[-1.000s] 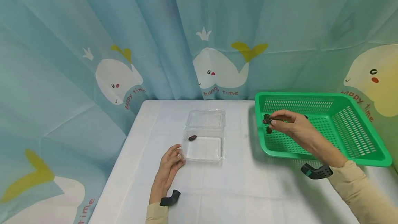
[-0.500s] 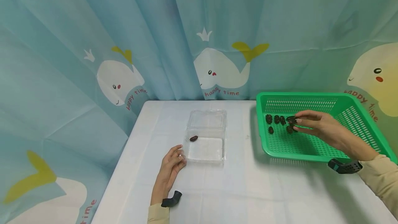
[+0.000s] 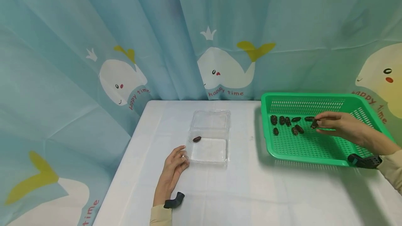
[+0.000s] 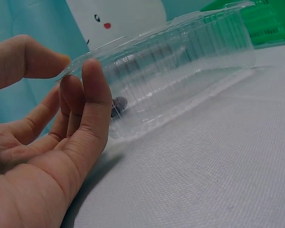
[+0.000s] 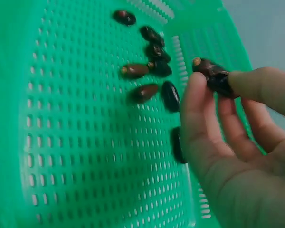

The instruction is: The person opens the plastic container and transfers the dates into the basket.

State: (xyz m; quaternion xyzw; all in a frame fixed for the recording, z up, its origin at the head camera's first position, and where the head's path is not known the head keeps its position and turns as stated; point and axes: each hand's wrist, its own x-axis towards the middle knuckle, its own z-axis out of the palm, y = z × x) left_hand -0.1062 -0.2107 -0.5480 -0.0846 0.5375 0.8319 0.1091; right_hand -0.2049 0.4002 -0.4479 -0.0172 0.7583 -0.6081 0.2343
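My right hand point(image 3: 348, 128) is over the green basket point(image 3: 314, 160), pinching a dark brown date point(image 5: 216, 78) between thumb and fingers. Several other dates point(image 5: 145, 92) lie on the basket floor, mostly toward its left and back in the head view. My left hand point(image 3: 174, 163) pinches the left rim of a clear plastic box point(image 4: 180, 71) between thumb and fingers. One date point(image 3: 196, 139) lies in the box's near half, by its back left corner. The lid point(image 3: 211, 119) is folded back, away from me.
A white cloth covers the table point(image 3: 238, 191), with the box left of the basket. Behind the table hangs a blue curtain point(image 3: 169, 27) with whale prints. The basket's raised walls surround the dates.
My right hand has moved right across the basket, bringing the dates on its left side into view. It now holds a date. My left hand stays at the box rim.
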